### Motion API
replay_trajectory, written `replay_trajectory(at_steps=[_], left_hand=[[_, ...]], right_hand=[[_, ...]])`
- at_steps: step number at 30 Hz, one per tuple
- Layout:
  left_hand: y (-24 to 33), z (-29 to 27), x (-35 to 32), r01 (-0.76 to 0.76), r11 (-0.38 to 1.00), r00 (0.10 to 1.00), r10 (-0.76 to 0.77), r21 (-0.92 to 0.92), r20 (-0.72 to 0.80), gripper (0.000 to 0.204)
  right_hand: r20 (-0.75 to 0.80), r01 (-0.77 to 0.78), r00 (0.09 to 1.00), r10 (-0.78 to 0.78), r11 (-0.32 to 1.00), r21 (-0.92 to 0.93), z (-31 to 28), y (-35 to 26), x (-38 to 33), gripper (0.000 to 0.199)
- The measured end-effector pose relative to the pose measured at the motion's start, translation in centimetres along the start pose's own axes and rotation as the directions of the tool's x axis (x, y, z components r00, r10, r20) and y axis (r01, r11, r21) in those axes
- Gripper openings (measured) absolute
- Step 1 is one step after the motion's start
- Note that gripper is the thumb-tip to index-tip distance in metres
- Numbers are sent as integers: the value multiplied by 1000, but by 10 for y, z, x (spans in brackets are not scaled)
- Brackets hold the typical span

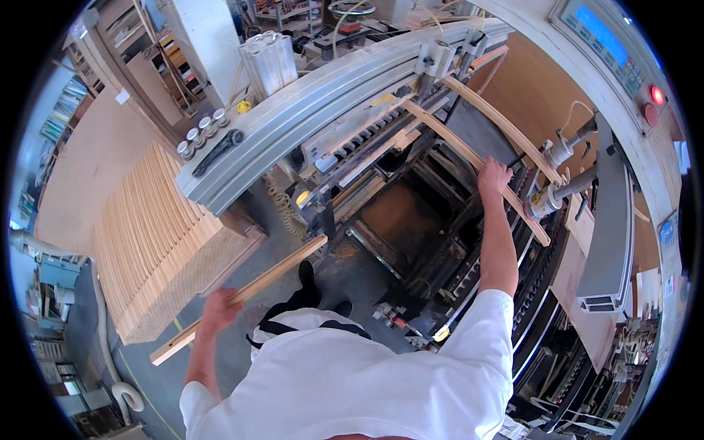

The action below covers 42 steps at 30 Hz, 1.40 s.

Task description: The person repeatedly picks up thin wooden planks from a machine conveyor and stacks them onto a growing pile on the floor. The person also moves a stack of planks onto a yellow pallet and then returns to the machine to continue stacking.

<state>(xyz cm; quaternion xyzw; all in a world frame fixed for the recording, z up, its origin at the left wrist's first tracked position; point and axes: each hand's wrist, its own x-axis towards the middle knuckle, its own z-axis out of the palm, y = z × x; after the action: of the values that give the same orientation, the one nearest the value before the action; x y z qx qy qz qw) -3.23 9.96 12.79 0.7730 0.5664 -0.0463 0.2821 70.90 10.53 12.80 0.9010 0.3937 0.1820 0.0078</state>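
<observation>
My left hand [220, 309] is closed around a long pale wooden strip [279, 273], held at a slant beside the stack of strips on the left. Small dark holes show near the strip's lower end. My right hand [494, 177] reaches out over the machine, its fingers wrapped over a second wooden strip [446, 133] lying across it. Just beyond, a third wooden strip [506, 123] runs roughly alongside. Two clamp cylinders [546, 199] stand close to the near right ends of these strips.
A tall stack of wooden strips [150, 249] rests on the left. A thick aluminium beam [330, 99] arches across the machine, with a black-handled tool [218, 152] on it. A control panel [601, 35] is at upper right. A pale hose [103, 323] lies along the left floor.
</observation>
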Motion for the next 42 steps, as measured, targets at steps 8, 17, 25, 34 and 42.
replay_trajectory(at_steps=[8,17,25,34,42], left_hand=[[-47,-18,-62,166,957,978,-190,-240,-82,33],[-197,-86,-140,281,774,890,-431,-567,-147,35],[-415,-144,-146,211,804,547,-568,-556,-614,39],[-673,-209,-80,560,512,198,-846,-651,-495,31],[-754,-216,-21,585,499,310,-866,-639,-393,37]], right_hand=[[-124,-1,992,9,998,66,-23,-22,0,43],[-276,203,957,86,477,855,-93,-150,-64,38],[-144,170,981,-126,228,959,-116,-322,-242,24],[102,104,918,-383,480,871,-99,-448,-430,15],[380,-36,848,-369,676,736,-110,-432,-522,20]])
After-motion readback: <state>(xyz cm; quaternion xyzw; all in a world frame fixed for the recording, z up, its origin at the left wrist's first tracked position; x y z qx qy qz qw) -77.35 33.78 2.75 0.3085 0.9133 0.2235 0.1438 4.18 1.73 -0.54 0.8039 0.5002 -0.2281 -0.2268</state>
